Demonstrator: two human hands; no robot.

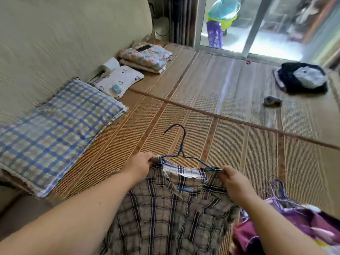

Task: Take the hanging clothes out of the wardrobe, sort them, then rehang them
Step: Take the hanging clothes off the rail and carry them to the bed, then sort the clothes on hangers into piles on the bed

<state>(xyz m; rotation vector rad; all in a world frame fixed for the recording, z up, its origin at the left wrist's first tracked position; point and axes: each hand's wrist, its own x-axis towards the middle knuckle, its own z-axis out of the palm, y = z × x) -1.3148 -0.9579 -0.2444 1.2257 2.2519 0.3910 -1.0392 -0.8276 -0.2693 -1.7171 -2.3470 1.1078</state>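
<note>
A brown and blue plaid shirt [165,214] lies on the woven bed mat [239,140] in front of me, with a blue wire hanger [181,144] inside its collar and the hook pointing away. My left hand [139,167] pinches the shirt's left shoulder. My right hand [234,179] pinches the right shoulder. A purple patterned garment [287,223] lies at the lower right, partly under my right forearm.
A checked pillow [55,133] and a white patterned pillow [119,80] lie along the beige headboard at left, with a folded floral blanket [147,57] behind them. A dark clothes pile [301,78] and a grey sock [272,101] sit far right. A glass sliding door [257,26] stands beyond.
</note>
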